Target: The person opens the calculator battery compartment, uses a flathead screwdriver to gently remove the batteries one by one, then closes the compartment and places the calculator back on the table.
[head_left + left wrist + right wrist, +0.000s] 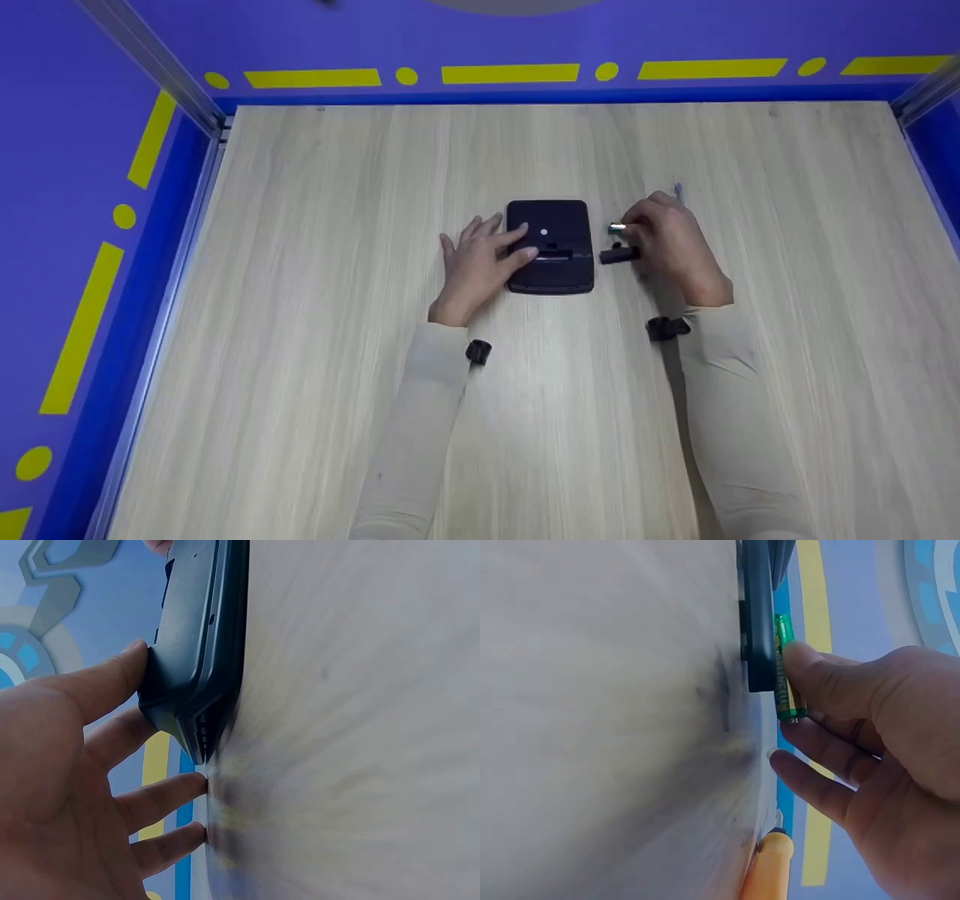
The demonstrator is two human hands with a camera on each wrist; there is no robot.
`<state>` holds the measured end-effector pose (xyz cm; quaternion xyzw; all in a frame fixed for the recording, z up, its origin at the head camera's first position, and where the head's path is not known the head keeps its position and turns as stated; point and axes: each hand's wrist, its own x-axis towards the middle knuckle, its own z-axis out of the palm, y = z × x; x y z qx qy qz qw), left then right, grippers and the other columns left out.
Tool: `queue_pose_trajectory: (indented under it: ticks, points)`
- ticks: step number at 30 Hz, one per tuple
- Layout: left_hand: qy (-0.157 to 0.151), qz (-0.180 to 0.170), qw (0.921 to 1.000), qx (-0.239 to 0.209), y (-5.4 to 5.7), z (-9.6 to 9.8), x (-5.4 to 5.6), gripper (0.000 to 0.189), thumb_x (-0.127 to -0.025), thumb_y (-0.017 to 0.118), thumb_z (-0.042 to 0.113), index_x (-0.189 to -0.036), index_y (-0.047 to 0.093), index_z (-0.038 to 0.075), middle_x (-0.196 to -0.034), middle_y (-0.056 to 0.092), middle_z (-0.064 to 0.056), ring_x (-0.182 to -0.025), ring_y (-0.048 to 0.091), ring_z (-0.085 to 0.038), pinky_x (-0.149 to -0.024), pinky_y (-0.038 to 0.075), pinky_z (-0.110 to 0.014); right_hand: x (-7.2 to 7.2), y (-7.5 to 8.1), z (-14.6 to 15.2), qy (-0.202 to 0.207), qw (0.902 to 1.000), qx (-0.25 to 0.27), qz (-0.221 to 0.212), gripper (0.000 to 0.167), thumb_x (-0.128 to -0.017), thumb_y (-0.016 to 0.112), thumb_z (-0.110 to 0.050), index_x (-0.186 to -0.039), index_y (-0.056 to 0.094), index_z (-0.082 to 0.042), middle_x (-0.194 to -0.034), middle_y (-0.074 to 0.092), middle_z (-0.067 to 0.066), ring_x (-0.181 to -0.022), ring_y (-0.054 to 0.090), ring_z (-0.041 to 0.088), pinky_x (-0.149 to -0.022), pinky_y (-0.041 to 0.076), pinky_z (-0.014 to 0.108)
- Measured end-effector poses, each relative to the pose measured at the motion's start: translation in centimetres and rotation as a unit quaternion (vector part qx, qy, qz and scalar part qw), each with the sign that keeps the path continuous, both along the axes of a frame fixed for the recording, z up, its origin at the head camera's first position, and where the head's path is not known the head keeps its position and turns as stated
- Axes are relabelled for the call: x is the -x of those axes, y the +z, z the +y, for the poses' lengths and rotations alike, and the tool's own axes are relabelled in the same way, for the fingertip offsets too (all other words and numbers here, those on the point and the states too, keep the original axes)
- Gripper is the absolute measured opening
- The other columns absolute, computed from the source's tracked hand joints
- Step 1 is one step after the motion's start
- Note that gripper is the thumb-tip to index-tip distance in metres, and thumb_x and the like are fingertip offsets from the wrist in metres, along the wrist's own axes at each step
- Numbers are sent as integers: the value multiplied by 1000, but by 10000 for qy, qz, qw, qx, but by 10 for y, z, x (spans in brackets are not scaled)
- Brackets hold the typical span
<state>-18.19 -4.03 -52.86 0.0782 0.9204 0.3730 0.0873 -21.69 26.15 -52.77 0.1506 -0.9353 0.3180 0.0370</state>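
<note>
A flat black device (566, 217) lies on the table with a slot in its upper face, perhaps a calculator turned over. My left hand (476, 262) rests at its left side, thumb and index finger on top; in the left wrist view its other fingers reach down to the tabletop. To the right of the device, my right hand (675, 236) pinches a small green battery (784, 675) between thumb and fingers. Just under that hand lies a narrow black piece (619, 256), apparently a battery cover, with a small dark bit (616, 244) beside it.
An orange-handled screwdriver (769, 870) lies near the right hand; the head view shows only its thin tip (679, 191) behind that hand. Blue walls with yellow marks (510, 73) border the wooden table (337, 225) at the back and sides.
</note>
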Motion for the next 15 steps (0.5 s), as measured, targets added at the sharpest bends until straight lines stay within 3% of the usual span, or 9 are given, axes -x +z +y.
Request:
queue_pose_trajectory:
  ticks: [15]
  points:
    - [-16, -11, 10000, 39, 0, 0, 0, 53, -104, 66, 50, -151, 61, 25, -168, 38, -12, -160, 21, -36, -120, -5, -75, 1, -1, -2, -118, 9995, 35, -280, 6, -100, 72, 1, -103, 76, 2, -102, 66, 16, -94, 61, 31, -82, 49, 45]
